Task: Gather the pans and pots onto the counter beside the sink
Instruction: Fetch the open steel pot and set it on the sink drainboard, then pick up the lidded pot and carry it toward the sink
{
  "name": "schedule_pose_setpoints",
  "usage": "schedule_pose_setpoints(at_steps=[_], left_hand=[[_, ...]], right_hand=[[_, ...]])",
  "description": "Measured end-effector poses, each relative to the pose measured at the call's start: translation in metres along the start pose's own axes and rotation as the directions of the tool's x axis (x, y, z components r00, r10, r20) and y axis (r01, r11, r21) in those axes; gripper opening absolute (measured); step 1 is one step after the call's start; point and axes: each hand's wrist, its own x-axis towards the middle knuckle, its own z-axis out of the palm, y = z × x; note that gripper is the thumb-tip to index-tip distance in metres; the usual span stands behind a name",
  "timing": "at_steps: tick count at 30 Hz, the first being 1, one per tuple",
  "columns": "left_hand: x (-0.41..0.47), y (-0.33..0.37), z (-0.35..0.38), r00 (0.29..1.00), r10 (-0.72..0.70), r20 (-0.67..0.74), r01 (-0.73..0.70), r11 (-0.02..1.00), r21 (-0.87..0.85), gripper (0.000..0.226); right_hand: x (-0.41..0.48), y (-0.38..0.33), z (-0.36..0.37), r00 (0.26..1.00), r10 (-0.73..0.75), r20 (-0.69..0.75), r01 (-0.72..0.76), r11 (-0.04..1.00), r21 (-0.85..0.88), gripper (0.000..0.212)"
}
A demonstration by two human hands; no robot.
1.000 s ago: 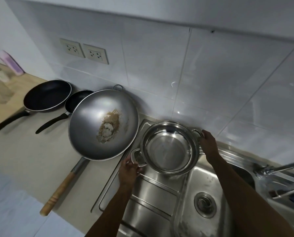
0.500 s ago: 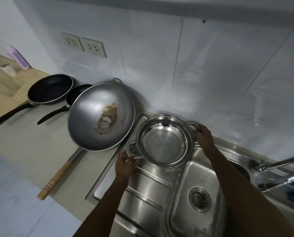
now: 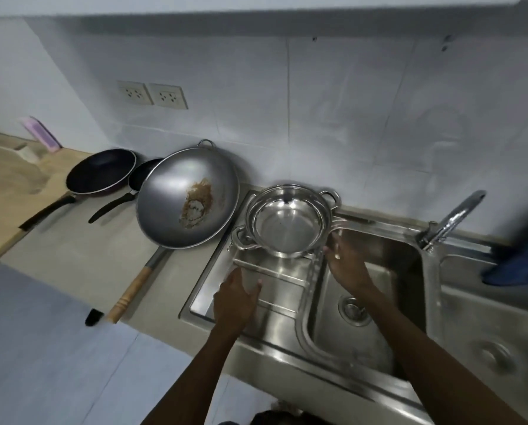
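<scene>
Both hands have let go of the steel pot (image 3: 288, 223), which now rests on the drainboard just left of the sink basin (image 3: 357, 302), beside the wok (image 3: 187, 197). The left hand (image 3: 235, 302) has drawn back from the pot, grip loosely spread and empty; the right hand (image 3: 347, 265), open, hovers just off the rim. Judging by this, the pot is placed. Left of the wok, the small frying pan (image 3: 143, 176) is half hidden; the large one (image 3: 101, 171) shows whole.

The grey surface (image 3: 81, 256) is seen to the left of both grips. On it a wok (image 3: 176, 210) and two black pans (image 3: 101, 171) (image 3: 143, 176) are placed; the steel pot (image 3: 287, 225) stands on the drainboard (image 3: 275, 280) between the grips.
</scene>
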Motion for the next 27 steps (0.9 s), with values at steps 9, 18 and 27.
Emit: schedule_pose_setpoints(at_steps=[9,18,27], left_hand=[[-0.109,-0.008,0.009,0.908,0.414,-0.061,-0.377,0.872,0.312,0.069],[-0.242,0.019,0.073,0.818,0.562,0.125,-0.571,0.766,0.295,0.069],[-0.362,0.191,0.167,0.539,0.772,0.337,-0.842,0.500,0.201,0.079]], right_hand=[[-0.175,0.007,-0.023,0.982,-0.178,0.065,0.189,0.886,-0.423,0.055],[-0.360,0.047,-0.074,0.991,-0.120,-0.062,0.057,0.785,-0.617,0.052],[-0.499,0.127,-0.239,0.926,0.098,-0.364,-0.321,0.712,-0.625,0.053]])
